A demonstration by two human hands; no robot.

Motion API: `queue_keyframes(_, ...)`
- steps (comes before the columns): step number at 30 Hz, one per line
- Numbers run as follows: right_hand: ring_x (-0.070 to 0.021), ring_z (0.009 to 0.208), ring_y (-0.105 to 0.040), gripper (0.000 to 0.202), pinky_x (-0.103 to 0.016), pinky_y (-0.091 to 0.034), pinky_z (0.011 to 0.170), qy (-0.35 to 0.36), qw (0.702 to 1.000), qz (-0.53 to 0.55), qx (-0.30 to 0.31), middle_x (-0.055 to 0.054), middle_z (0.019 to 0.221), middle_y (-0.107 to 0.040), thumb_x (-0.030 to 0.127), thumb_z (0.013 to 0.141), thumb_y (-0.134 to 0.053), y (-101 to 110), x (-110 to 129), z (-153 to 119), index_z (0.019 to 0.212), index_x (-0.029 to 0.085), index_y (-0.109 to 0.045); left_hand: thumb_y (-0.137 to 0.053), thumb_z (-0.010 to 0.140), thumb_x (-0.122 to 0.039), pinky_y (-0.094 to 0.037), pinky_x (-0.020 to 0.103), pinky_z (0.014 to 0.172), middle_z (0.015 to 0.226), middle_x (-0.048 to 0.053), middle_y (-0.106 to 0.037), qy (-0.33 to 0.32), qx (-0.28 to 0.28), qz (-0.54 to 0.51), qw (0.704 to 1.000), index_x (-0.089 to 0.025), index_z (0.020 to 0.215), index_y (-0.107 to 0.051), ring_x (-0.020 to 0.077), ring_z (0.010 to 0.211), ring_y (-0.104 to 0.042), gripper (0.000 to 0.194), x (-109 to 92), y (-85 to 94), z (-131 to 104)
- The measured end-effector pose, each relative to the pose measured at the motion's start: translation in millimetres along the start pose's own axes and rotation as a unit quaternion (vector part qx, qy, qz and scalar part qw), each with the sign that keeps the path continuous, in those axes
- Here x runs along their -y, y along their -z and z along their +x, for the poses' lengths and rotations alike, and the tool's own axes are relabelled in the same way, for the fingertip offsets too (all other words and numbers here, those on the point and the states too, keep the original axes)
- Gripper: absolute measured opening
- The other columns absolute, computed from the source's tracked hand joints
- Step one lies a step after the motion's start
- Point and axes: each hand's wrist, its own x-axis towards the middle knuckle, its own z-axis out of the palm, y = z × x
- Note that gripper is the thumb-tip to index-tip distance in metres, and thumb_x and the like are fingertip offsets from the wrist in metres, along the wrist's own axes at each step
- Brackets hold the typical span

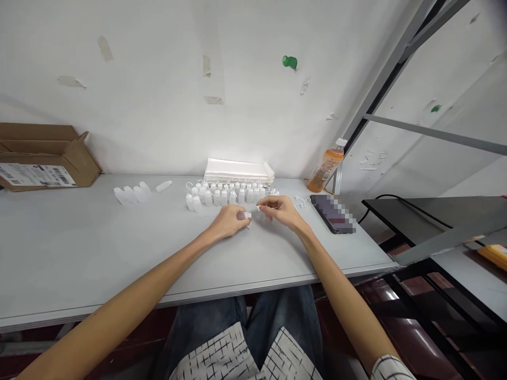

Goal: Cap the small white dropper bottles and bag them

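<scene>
My left hand point(228, 221) is closed round a small translucent bottle point(242, 215), its white top pointing right. Facing it across a narrow gap, my right hand point(282, 209) pinches a small white cap point(259, 208) between thumb and fingertips. Just beyond both hands stand rows of small white bottles point(217, 198), upright and close together, several with caps on. A few white loops point(303, 201) lie on the table to the right of my right hand.
Behind the bottles lies a stack of white trays point(237, 170). Several flat white pieces point(132, 194) rest farther left, near a cardboard box point(43, 158). On the right are an orange drink bottle point(325, 168) and a phone point(332, 214) on the grey table point(99, 253). A metal frame point(380, 79) rises there.
</scene>
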Motion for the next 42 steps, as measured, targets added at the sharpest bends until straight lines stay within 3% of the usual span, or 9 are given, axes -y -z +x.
queue_keyframes(4,-0.0142,0.061,-0.059,0.026,-0.030,-0.052,0.057,0.002,0.991,0.123,0.056,-0.004,0.075,-0.066,0.033,0.071,-0.073,-7.8,7.9,-3.2,0.088,0.014,-0.072,-0.052,0.080,-0.033,-0.037,0.023,0.048,0.037,-0.008,-0.042,0.005,0.002,-0.011,1.000,-0.019,0.058,-0.046,0.0103,0.032,-0.045,0.027,-1.1,1.4,-1.1)
queue_keyframes(11,-0.0153,0.065,-0.062,0.028,-0.030,-0.054,0.059,0.002,0.987,0.150,0.050,-0.004,0.076,-0.066,0.034,0.067,-0.078,-14.9,11.2,-3.6,0.086,0.014,-0.071,-0.048,0.087,-0.036,-0.033,0.025,0.051,0.050,-0.001,-0.053,-0.034,-0.021,0.093,0.995,-0.018,0.057,-0.046,0.0144,0.051,-0.052,0.035,7.3,-3.4,4.6)
queue_keyframes(18,-0.0124,0.056,-0.058,0.036,-0.029,-0.050,0.058,0.014,0.994,0.086,0.059,-0.003,0.073,-0.065,0.048,0.077,-0.069,-15.9,11.1,-3.8,0.087,0.013,-0.070,-0.047,0.092,-0.029,-0.035,0.027,0.057,0.069,0.005,-0.063,-0.041,-0.023,0.198,0.979,-0.015,0.075,-0.061,0.0190,0.065,-0.059,0.026,12.0,-9.2,5.0)
queue_keyframes(22,-0.0103,0.049,-0.048,0.045,-0.025,-0.041,0.053,0.024,0.999,0.007,0.048,0.002,0.053,-0.050,0.055,0.085,-0.056,-19.9,6.7,-3.3,0.065,0.015,-0.058,-0.043,0.096,-0.038,-0.036,0.028,0.060,0.076,0.010,-0.066,-0.026,-0.010,0.246,0.969,-0.014,0.085,-0.063,0.0233,0.071,-0.062,0.033,3.6,-10.2,1.0)
queue_keyframes(27,-0.0113,0.054,-0.046,0.060,-0.025,-0.038,0.054,0.024,0.997,-0.069,0.022,0.000,0.052,-0.047,0.063,0.089,-0.043,-23.4,1.8,-2.7,0.052,0.017,-0.047,-0.037,0.097,-0.049,-0.034,0.028,0.057,0.077,0.012,-0.068,-0.018,0.016,0.310,0.950,-0.014,0.088,-0.063,0.0257,0.072,-0.064,0.044,-2.8,-11.8,-1.9)
queue_keyframes(31,-0.0103,0.049,-0.049,0.054,-0.022,-0.032,0.042,-0.047,0.998,0.039,0.035,-0.002,0.064,-0.057,0.062,0.090,-0.042,-14.8,8.7,-4.0,0.076,0.014,-0.061,-0.036,0.097,-0.051,-0.034,0.028,0.057,0.078,0.012,-0.068,-0.016,0.020,0.328,0.944,-0.014,0.091,-0.063,0.0272,0.075,-0.065,0.046,-4.0,-10.5,-3.0)
queue_keyframes(34,-0.0101,0.053,-0.051,0.040,-0.020,-0.032,0.040,-0.037,0.995,0.075,0.056,-0.003,0.074,-0.060,0.054,0.085,-0.057,-7.0,15.8,-6.5,0.095,0.016,-0.064,-0.037,0.097,-0.050,-0.035,0.028,0.059,0.081,0.013,-0.069,-0.006,0.024,0.339,0.940,-0.014,0.094,-0.064,0.0282,0.078,-0.066,0.046,-4.3,-9.1,-3.2)
queue_keyframes(38,-0.0122,0.063,-0.053,0.031,-0.020,-0.036,0.045,-0.007,0.995,0.043,0.093,-0.002,0.068,-0.059,0.041,0.074,-0.071,-4.5,16.8,-7.7,0.090,0.015,-0.068,-0.036,0.097,-0.047,-0.036,0.028,0.060,0.086,0.012,-0.070,0.005,0.028,0.344,0.938,-0.015,0.096,-0.064,0.0264,0.079,-0.066,0.043,-4.1,-8.7,-2.9)
queue_keyframes(42,-0.0121,0.061,-0.052,0.032,-0.021,-0.034,0.045,-0.012,0.995,0.043,0.091,-0.003,0.067,-0.061,0.042,0.076,-0.069,-8.5,12.9,-5.8,0.088,0.013,-0.069,-0.036,0.097,-0.045,-0.036,0.028,0.060,0.086,0.012,-0.070,0.007,0.034,0.346,0.938,-0.015,0.095,-0.064,0.0263,0.080,-0.066,0.041,-2.7,-8.7,-1.6)
